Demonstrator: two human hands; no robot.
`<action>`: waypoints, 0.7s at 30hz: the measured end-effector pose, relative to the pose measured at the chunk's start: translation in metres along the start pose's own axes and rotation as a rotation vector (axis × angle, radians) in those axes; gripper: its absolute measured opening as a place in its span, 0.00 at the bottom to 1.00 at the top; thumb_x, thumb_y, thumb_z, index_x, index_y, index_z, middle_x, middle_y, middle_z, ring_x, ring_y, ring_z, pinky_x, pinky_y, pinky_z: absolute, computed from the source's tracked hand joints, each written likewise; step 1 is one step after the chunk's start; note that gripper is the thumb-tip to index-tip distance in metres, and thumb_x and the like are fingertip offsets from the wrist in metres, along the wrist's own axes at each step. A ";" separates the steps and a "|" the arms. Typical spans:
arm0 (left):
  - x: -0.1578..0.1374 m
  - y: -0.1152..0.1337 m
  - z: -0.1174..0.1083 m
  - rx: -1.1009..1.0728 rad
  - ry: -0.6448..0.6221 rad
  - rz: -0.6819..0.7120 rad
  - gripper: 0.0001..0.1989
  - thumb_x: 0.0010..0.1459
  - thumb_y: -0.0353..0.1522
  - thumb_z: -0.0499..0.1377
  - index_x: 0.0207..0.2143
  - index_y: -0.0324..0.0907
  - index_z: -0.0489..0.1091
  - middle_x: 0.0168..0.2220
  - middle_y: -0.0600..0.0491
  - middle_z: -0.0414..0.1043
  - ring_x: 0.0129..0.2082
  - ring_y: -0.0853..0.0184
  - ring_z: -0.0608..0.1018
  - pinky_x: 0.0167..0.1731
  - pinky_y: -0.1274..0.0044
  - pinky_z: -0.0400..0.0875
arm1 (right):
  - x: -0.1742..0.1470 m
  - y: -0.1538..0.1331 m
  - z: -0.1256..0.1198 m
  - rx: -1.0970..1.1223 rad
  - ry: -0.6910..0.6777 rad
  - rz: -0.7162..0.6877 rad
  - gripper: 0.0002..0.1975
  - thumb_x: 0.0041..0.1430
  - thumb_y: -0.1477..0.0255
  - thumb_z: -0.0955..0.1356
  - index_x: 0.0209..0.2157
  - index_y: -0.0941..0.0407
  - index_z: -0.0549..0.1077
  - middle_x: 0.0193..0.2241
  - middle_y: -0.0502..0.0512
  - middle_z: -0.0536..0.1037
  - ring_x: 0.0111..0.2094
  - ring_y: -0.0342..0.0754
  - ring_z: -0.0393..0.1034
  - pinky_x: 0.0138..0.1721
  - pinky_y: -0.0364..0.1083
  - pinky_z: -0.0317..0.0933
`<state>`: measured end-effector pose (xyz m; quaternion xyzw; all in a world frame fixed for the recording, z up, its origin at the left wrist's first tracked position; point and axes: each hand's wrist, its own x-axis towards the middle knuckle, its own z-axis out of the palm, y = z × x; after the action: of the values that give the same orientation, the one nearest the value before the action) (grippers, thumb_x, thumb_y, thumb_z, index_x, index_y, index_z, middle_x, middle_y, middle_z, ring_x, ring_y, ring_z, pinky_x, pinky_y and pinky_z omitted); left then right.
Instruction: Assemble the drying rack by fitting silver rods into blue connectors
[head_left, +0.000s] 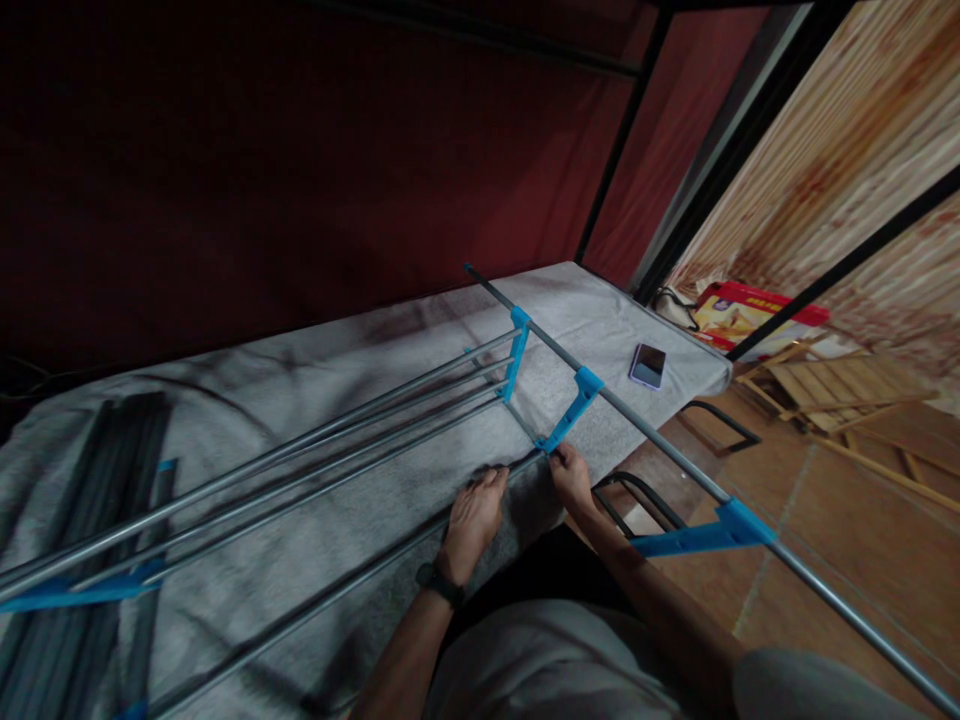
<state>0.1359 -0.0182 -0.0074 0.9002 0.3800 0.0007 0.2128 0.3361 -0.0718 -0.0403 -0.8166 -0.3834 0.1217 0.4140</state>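
My left hand (474, 520), with a dark watch (441, 584) on the wrist, is wrapped over a long grey metal tube (337, 590). At that tube's far end my right hand (571, 478) pinches it, right beside the lower end of a blue plastic bracket (573, 412). This bracket hangs from a long crosswise metal tube (661, 443). Another blue bracket (516, 355) farther along it holds the ends of several parallel tubes. Nearer me, a third blue bracket (720, 530) sits on the same crosswise tube, partly behind my right forearm.
Loose dark grey tubes (82, 500) lie bundled at left on a grey cloth-covered surface (405, 460). A phone (648, 366) rests toward its far right. Beyond stand a red and yellow box (757, 315), folded wooden slats (847, 390) and black metal frame posts (622, 140).
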 end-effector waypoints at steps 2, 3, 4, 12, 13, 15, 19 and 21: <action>0.000 0.000 0.000 0.004 0.003 -0.005 0.27 0.71 0.26 0.42 0.69 0.44 0.62 0.63 0.45 0.72 0.57 0.61 0.78 0.58 0.70 0.72 | 0.000 0.001 0.000 -0.036 -0.001 -0.009 0.14 0.57 0.72 0.60 0.35 0.54 0.78 0.32 0.56 0.78 0.37 0.54 0.73 0.42 0.49 0.67; 0.000 0.000 -0.001 0.008 0.001 -0.004 0.27 0.70 0.25 0.43 0.69 0.44 0.62 0.63 0.45 0.73 0.57 0.61 0.78 0.57 0.70 0.72 | -0.001 0.001 0.000 -0.056 -0.001 -0.016 0.14 0.58 0.72 0.60 0.35 0.55 0.77 0.32 0.56 0.78 0.37 0.54 0.73 0.42 0.49 0.66; 0.000 0.000 -0.001 0.012 0.001 -0.001 0.27 0.70 0.25 0.43 0.69 0.44 0.62 0.62 0.46 0.73 0.56 0.62 0.79 0.57 0.71 0.72 | -0.001 0.001 0.000 -0.076 -0.002 -0.022 0.14 0.58 0.73 0.60 0.35 0.55 0.77 0.33 0.57 0.78 0.38 0.54 0.73 0.42 0.49 0.66; 0.000 0.000 -0.002 0.013 0.006 0.009 0.26 0.70 0.24 0.44 0.67 0.42 0.64 0.62 0.45 0.74 0.55 0.63 0.79 0.56 0.71 0.73 | -0.005 -0.002 0.000 -0.151 -0.008 -0.022 0.14 0.59 0.75 0.61 0.38 0.56 0.77 0.34 0.58 0.78 0.37 0.53 0.72 0.42 0.48 0.65; 0.001 0.001 -0.002 0.014 0.004 0.005 0.26 0.70 0.24 0.44 0.67 0.42 0.64 0.62 0.45 0.74 0.55 0.62 0.80 0.56 0.71 0.73 | -0.006 -0.003 0.000 -0.158 -0.013 -0.025 0.14 0.59 0.76 0.60 0.38 0.56 0.77 0.34 0.58 0.78 0.37 0.53 0.72 0.42 0.47 0.64; 0.001 0.001 -0.002 0.017 0.008 0.004 0.26 0.70 0.25 0.44 0.67 0.41 0.64 0.62 0.44 0.73 0.55 0.62 0.79 0.56 0.70 0.73 | -0.006 -0.005 -0.001 -0.165 -0.023 -0.030 0.15 0.60 0.76 0.60 0.38 0.56 0.77 0.35 0.58 0.78 0.38 0.53 0.73 0.42 0.48 0.64; 0.002 0.003 -0.003 0.005 0.015 0.008 0.26 0.70 0.26 0.44 0.66 0.41 0.65 0.60 0.44 0.75 0.54 0.62 0.80 0.55 0.70 0.73 | -0.008 -0.009 -0.003 -0.165 -0.032 -0.036 0.16 0.60 0.77 0.59 0.39 0.57 0.77 0.36 0.61 0.78 0.38 0.55 0.73 0.42 0.49 0.64; 0.002 0.004 -0.003 -0.006 0.020 0.006 0.25 0.71 0.26 0.44 0.66 0.41 0.66 0.59 0.44 0.75 0.54 0.62 0.80 0.55 0.70 0.73 | -0.009 -0.010 -0.003 -0.173 -0.033 -0.032 0.16 0.60 0.77 0.59 0.39 0.57 0.78 0.36 0.62 0.78 0.38 0.55 0.73 0.42 0.50 0.63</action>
<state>0.1392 -0.0179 -0.0035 0.9006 0.3795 0.0116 0.2115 0.3267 -0.0763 -0.0317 -0.8410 -0.4122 0.0948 0.3374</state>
